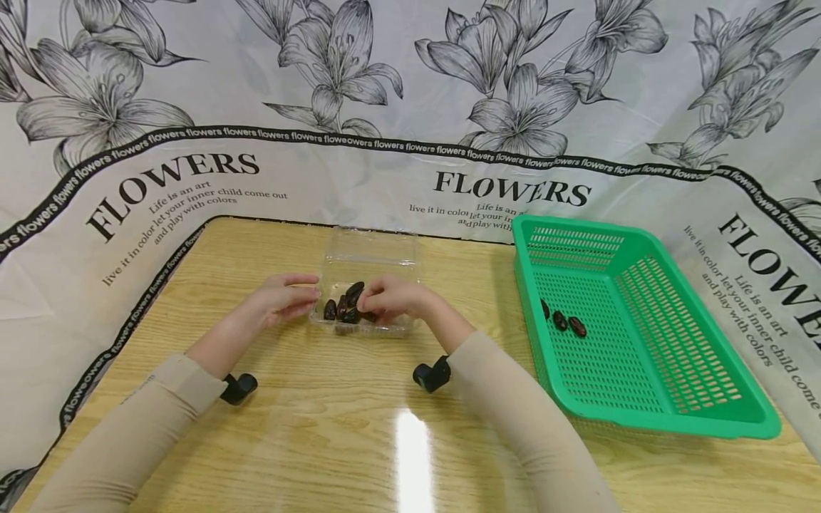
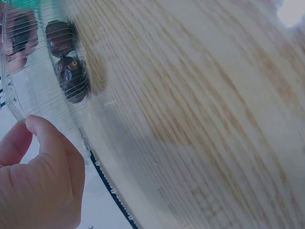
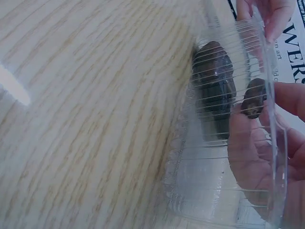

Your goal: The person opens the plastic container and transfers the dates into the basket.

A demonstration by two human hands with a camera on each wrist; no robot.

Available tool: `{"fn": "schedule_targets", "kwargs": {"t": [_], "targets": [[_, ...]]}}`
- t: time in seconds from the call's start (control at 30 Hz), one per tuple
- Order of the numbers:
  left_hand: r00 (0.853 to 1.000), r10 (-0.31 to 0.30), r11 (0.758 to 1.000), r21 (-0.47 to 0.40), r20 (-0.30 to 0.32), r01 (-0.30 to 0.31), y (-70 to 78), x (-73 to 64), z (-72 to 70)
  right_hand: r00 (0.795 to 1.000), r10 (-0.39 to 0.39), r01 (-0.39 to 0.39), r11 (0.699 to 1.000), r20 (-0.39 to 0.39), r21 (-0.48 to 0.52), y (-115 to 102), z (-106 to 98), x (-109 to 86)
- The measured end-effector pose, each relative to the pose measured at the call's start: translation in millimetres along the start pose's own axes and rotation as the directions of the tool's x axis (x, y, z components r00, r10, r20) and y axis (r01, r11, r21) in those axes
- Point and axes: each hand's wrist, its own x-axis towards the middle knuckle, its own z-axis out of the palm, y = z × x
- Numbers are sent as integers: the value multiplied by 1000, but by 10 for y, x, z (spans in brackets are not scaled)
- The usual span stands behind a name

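Currently, the left hand pinches the rim of a clear, ribbed plastic box while the right hand grips a dark brown oval date inside it.
More dark brown dates crowd the box's left part, their pile just beside the right fingertips; the raised clear lid stands near the far edge of the pale wood-grain tabletop. A stretch of tabletop separates the box from the green perforated plastic basket on the right, where three dates lie near its left wall.
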Motion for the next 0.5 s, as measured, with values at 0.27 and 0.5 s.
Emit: {"fn": "schedule_targets", "kwargs": {"t": [0.27, 0.5], "targets": [[1000, 0, 1000, 15, -6, 0, 10, -8, 12, 1000, 21, -20, 991, -7, 134, -42, -54, -37], [1000, -3, 1000, 6, 3, 3, 13, -17, 23, 999, 26, -16, 979, -47, 201, -123, -77, -109]]}}
